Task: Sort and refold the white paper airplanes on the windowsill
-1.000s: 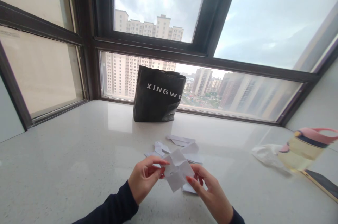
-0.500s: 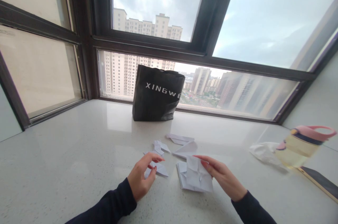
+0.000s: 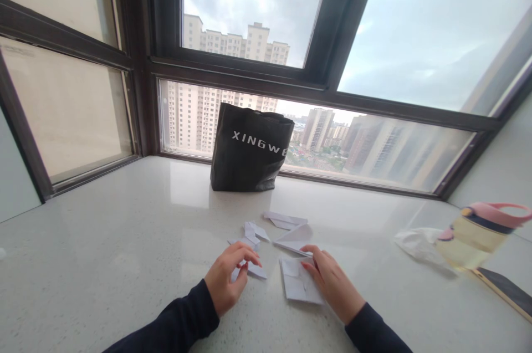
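Observation:
My left hand hovers with curved fingers apart and nothing between them. Under and beyond it lies a folded white paper piece, partly hidden by the fingers. To the right, my right hand has its thumb and fingers on the upper right side of a folded paper square, which lies flat on a small stack of similar squares. Other folded paper sits just beyond the hands: a small angular piece, a pointed piece and a flat strip.
A black bag with white lettering stands by the window on the pale speckled countertop. At the right are a crumpled tissue, a yellowish bottle with a pink lid and a dark flat device.
My right hand has lowered the folded paper square onto the stack, and its fingers now rest at the upper right. My left hand has hardly moved. The view has shifted slightly.

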Available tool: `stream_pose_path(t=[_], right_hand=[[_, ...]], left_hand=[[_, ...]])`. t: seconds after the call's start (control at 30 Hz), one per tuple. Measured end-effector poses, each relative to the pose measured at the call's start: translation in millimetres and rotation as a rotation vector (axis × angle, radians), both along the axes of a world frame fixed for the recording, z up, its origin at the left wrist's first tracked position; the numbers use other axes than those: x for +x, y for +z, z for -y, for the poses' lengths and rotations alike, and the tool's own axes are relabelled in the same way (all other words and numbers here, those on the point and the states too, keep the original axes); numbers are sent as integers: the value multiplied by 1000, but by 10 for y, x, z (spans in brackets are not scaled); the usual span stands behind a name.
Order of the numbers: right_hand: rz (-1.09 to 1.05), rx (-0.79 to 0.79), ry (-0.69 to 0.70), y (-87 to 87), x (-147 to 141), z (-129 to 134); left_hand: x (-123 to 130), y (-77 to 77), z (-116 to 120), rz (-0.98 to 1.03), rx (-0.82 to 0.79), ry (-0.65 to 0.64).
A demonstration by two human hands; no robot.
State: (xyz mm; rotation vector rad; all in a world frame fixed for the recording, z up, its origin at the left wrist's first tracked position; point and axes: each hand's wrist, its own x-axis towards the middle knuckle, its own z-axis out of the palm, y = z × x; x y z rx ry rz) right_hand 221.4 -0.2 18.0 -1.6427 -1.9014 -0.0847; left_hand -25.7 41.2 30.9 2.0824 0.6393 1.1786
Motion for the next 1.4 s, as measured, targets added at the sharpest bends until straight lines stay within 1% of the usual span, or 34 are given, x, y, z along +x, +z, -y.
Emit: stream_pose_path(t=[0.13,0.23,0.4,0.47,0.5,0.57,0.63,0.8,0.9,0.97,1.07,1.17,1.27,1.4], right_hand=[[197,47,23,-29,8,12],[278,73,21,6,14,25],[221,219,11,128,2,63],[170,250,41,170,-39,98],[144,242,74,185,-68,120],[98,178,150,199,-130,163],[71,72,206,192,-174,197],[-17,-193,231,125,-153,193],[-88,-305,293,93,-116,148],[-118,-350,333,92,-106,124],[-134,-392,347,127,-96,120],[-114,-468,347,184,-61,143],[-96,-535,378,220,-2,162],[-121,-566,430,206,56,153]], left_hand=[[-1,1,1,-3,5,2],[-3,2,3,-6,14,3],[-17,-24,-27,-23,55,8],[-25,-44,-57,-36,75,26],[-29,-55,-74,-40,86,37],[-37,-72,-105,-37,109,57],[-44,-80,-123,-30,129,68],[-55,-50,-104,-41,109,87],[-66,-29,-95,-59,88,92],[-80,-28,-113,-71,106,85],[-111,-41,-171,-89,145,84],[-135,-60,-226,-111,145,111],[-139,-79,-247,-124,140,127],[-130,-105,-240,-138,141,113]])
